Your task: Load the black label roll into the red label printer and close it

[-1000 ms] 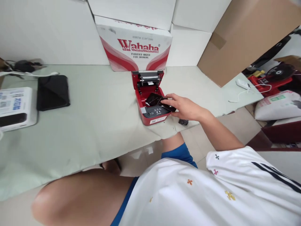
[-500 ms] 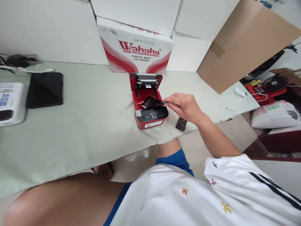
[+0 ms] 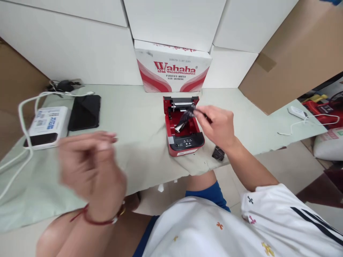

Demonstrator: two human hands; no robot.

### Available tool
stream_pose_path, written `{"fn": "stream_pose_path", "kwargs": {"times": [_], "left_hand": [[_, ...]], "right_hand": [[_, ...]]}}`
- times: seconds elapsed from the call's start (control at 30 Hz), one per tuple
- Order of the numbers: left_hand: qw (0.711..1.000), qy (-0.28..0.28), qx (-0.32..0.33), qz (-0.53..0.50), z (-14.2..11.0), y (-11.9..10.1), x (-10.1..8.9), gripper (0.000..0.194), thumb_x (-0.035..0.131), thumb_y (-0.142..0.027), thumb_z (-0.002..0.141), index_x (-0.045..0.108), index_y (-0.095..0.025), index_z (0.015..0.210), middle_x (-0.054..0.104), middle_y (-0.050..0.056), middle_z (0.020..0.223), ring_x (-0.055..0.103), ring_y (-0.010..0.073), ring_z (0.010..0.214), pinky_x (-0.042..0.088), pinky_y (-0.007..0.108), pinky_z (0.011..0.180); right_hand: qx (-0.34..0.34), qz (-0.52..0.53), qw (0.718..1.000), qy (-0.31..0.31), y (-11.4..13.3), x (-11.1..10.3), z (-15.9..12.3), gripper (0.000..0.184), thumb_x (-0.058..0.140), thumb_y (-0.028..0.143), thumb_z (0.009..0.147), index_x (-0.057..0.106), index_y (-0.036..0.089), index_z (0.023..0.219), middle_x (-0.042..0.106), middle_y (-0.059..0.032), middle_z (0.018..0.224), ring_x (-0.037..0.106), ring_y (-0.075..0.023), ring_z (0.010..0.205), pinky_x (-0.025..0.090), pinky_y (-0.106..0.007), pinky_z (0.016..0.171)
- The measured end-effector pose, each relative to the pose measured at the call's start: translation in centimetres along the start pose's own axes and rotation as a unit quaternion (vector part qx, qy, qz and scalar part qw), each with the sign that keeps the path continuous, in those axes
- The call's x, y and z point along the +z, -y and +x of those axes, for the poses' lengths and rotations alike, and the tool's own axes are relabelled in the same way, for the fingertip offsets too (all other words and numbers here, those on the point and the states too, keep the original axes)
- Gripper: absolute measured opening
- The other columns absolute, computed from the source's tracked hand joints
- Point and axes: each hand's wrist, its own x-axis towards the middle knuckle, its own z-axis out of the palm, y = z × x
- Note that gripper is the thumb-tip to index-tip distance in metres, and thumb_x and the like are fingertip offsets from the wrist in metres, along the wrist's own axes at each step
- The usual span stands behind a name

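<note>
Surface point(image 3: 139, 142), pale green, carries an opened red printer point(image 3: 184, 152). The hands are well apart: the left hand point(image 3: 92, 167), blurred and raised, has a grip I cannot tell; the right hand point(image 3: 215, 125) pinches a crumpled dark strip point(image 3: 186, 116) over the printer's interior. A small dark piece point(image 3: 218, 153) lies near the printer.

The area resembles a storeroom or workroom. Cartons point(image 3: 174, 21) line the frame top; a printer point(image 3: 187, 143) stands on the central table point(image 3: 142, 125).

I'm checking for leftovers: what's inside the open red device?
Inside the red device, its red floor shows in part. A dark strip, held over it by the right hand, covers some; what lies beneath cannot be seen.
</note>
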Motion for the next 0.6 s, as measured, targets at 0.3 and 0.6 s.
{"fn": "stream_pose_path", "kwargs": {"times": [0.3, 0.6], "left_hand": [[0.961, 0.232, 0.148, 0.017, -1.7, -1.5, 5.9, 0.057, 0.059, -0.012, 0.093, 0.067, -0.022, 0.148, 0.073, 0.018, 0.151, 0.073, 0.0300, 0.139, 0.066, 0.050, 0.115], [0.959, 0.197, 0.202, -0.009, -5.1, -1.7, 8.4, 0.044, 0.057, -0.002, 0.095, 0.078, -0.020, 0.129, 0.093, 0.008, 0.115, 0.087, 0.0231, 0.120, 0.059, 0.046, 0.122]], "right_hand": [[-0.124, 0.036, 0.991, 0.046, 3.4, -1.7, -5.1, 0.025, 0.062, 0.015, 0.110, 0.084, 0.025, 0.114, 0.089, -0.0037, 0.103, 0.085, -0.0152, 0.085, 0.068, -0.029, 0.075], [-0.001, 0.253, 0.948, 0.192, -1.5, -1.8, -0.7, 0.031, 0.059, 0.038, 0.118, 0.086, 0.025, 0.113, 0.086, -0.0021, 0.095, 0.078, -0.0123, 0.073, 0.061, -0.026, 0.070]]}}
